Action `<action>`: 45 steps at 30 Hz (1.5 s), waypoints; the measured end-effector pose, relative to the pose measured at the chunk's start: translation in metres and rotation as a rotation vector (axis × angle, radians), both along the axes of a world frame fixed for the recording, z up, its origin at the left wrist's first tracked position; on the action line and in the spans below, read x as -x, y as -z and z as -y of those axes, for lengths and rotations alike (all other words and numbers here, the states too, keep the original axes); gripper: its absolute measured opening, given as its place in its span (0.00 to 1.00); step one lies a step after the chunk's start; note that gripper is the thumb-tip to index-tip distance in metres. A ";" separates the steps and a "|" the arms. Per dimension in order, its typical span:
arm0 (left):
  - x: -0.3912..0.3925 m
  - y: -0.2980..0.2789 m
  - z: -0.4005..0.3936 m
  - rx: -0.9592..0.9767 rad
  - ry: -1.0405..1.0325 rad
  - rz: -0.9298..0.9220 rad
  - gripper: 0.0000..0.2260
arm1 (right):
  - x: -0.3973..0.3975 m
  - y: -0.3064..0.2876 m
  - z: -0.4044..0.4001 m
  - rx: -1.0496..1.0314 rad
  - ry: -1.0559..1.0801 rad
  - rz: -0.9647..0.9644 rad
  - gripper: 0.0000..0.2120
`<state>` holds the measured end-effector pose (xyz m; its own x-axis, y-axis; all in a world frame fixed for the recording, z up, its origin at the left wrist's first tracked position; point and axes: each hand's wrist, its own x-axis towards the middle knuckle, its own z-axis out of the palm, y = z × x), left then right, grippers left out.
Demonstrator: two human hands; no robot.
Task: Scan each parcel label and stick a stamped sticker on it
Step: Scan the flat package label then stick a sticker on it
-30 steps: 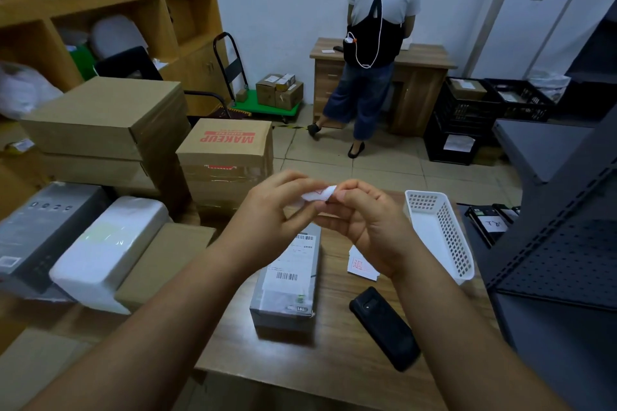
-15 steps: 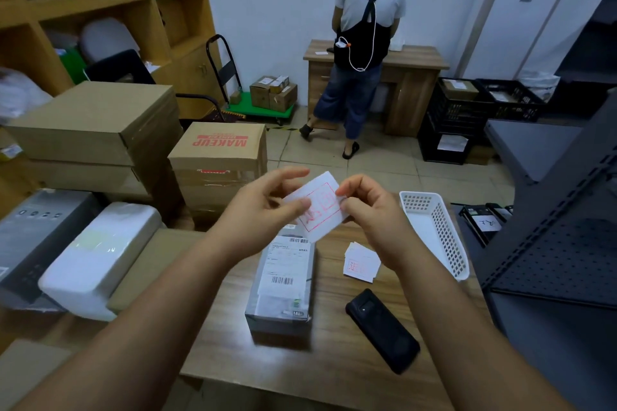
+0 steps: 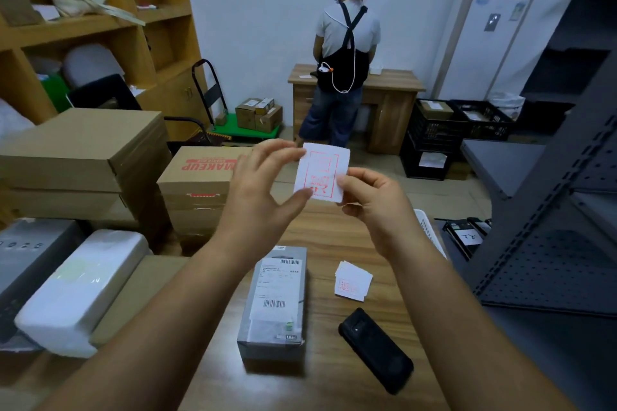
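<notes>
I hold a white sticker with a red stamp up in front of me, above the table. My left hand pinches its left edge between thumb and fingertips. My right hand pinches its lower right edge. Below them a grey parcel lies on the wooden table, its white barcode label facing up. A small stack of stamped stickers lies to the right of the parcel. A black handheld scanner lies near the table's front right.
Cardboard boxes, a MAKEUP box and white and grey parcels crowd the left. A white plastic basket sits at the table's right edge, with grey metal shelving beyond. A person stands at a far desk, back turned.
The sticker, curled between my fingertips a second ago, is now flat and upright, raised higher. Both hands have lifted and spread slightly apart.
</notes>
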<state>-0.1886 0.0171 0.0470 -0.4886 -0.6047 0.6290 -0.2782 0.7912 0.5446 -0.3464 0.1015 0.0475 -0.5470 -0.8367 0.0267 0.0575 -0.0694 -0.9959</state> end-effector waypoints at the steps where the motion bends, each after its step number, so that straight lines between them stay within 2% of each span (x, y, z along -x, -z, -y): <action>1: 0.000 -0.001 0.002 0.115 0.053 0.043 0.19 | 0.000 -0.003 -0.001 0.003 -0.026 0.008 0.06; 4: 0.004 -0.003 0.005 0.264 0.140 0.130 0.19 | -0.001 -0.013 -0.004 0.025 -0.156 0.111 0.06; 11: 0.004 -0.014 0.007 0.167 0.162 0.018 0.19 | -0.002 -0.025 -0.011 0.138 -0.322 0.278 0.13; 13: 0.003 -0.017 0.008 0.146 0.158 0.014 0.18 | -0.004 -0.026 -0.012 0.159 -0.288 0.248 0.10; 16: 0.001 -0.020 0.006 0.171 0.141 0.007 0.17 | -0.007 -0.027 -0.012 0.155 -0.207 0.102 0.04; 19: -0.001 -0.026 0.001 0.187 0.125 -0.019 0.18 | -0.010 -0.028 -0.011 0.171 -0.164 0.055 0.04; 21: -0.001 -0.030 -0.002 0.189 0.134 -0.023 0.16 | -0.014 -0.030 -0.011 0.189 -0.196 0.068 0.04; 24: -0.004 -0.036 -0.006 0.153 0.147 -0.065 0.13 | -0.018 -0.034 -0.012 0.224 -0.287 0.183 0.10; 26: -0.008 -0.039 -0.008 0.118 0.160 -0.098 0.11 | -0.020 -0.036 -0.014 0.252 -0.321 0.234 0.09; 30: -0.013 -0.042 -0.007 0.089 0.191 -0.087 0.11 | -0.020 -0.037 -0.016 0.276 -0.345 0.185 0.11; 45: -0.018 -0.042 -0.007 -0.036 0.193 -0.088 0.09 | -0.026 -0.038 -0.009 0.300 -0.316 0.046 0.07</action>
<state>-0.1707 0.0237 0.0889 -0.5414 -0.5284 0.6540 -0.0736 0.8047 0.5892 -0.3202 0.1107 0.0850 -0.2718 -0.9220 0.2757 0.1658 -0.3271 -0.9303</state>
